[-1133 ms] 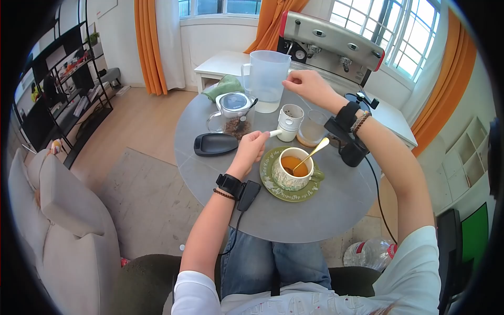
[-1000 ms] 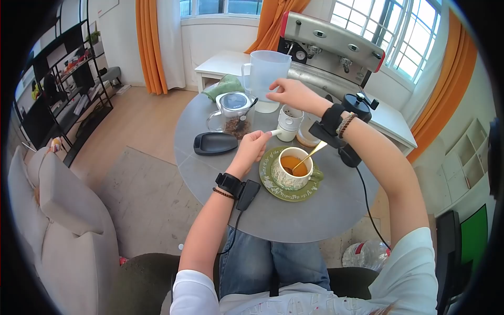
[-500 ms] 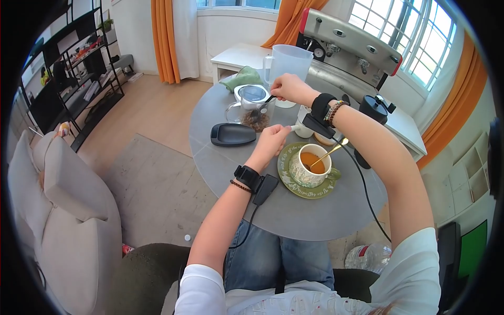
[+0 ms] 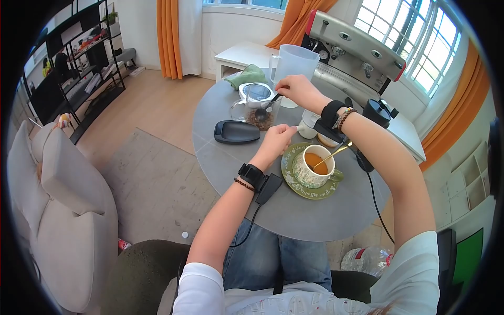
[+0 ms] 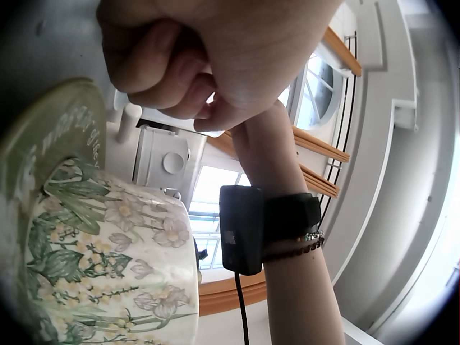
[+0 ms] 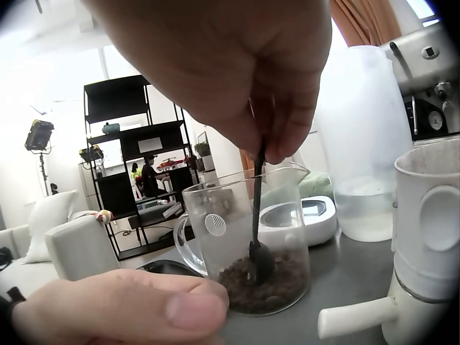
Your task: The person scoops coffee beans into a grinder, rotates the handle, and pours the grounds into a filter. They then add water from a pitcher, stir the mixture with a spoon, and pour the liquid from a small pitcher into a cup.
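Observation:
In the head view my right hand (image 4: 300, 90) is over a clear glass jug (image 4: 272, 114), pinching the thin handle of a black spoon (image 6: 260, 262). Its bowl stands among brown coffee beans (image 6: 293, 282) at the jug's bottom. My left hand (image 4: 277, 142) is raised in front of the jug with curled fingers. Its fingertips lie near the side handle (image 6: 356, 316) of a white cylindrical pot (image 6: 424, 215), with a gap showing in the right wrist view. Close beside this hand, a floral cup (image 4: 310, 176) of amber liquid with a gold spoon (image 4: 333, 156) sits on a green saucer (image 4: 294, 186).
A black oval tray (image 4: 236, 132) lies left of the jug. Behind are a white scale (image 6: 316, 219), a green cloth (image 4: 247, 77) and a tall translucent pitcher (image 4: 295, 62). A black hand grinder (image 4: 376, 113) stands right. An espresso machine (image 4: 357, 44) is behind the table.
My right hand has moved left from beside the tall pitcher to the glass jug and taken the black spoon's handle. The left hand stays near the pot's handle. The head view has shifted slightly.

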{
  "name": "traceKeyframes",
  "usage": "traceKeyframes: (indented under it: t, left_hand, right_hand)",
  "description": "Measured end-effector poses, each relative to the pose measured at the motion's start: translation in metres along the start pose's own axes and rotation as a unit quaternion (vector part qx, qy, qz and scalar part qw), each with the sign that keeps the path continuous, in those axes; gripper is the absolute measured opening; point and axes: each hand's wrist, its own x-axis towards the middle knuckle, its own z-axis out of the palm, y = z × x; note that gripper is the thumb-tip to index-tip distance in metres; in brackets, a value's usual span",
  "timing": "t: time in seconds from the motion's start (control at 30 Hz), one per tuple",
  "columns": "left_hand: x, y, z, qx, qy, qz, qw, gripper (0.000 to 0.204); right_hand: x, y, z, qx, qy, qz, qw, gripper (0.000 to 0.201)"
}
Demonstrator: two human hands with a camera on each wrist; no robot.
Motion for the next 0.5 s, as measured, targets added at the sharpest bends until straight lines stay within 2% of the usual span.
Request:
traceKeyframes:
  t: [0.07, 0.37, 0.5]
  left_hand:
    - [0.0004, -0.0005, -0.0001, -0.002, -0.003, 0.002, 1.000, 0.029]
    - [-0.0018, 0.0021, 0.0021, -0.001, -0.001, -0.003, 1.000, 0.030]
    - [-0.0001, -0.0001, 0.0008, -0.004, -0.005, -0.002, 1.000, 0.030]
  right_hand:
    - [-0.0002, 0.0000, 0.0000, -0.030, 0.018, -0.026, 0.999, 0.017]
    - [-0.0006, 0.0094, 0.0078, 0.005, 0.009, 0.021, 1.000, 0.022]
    - [-0.0028, 0.0024, 0.0017, 0.050, 0.001, 0.091, 0.995, 0.019]
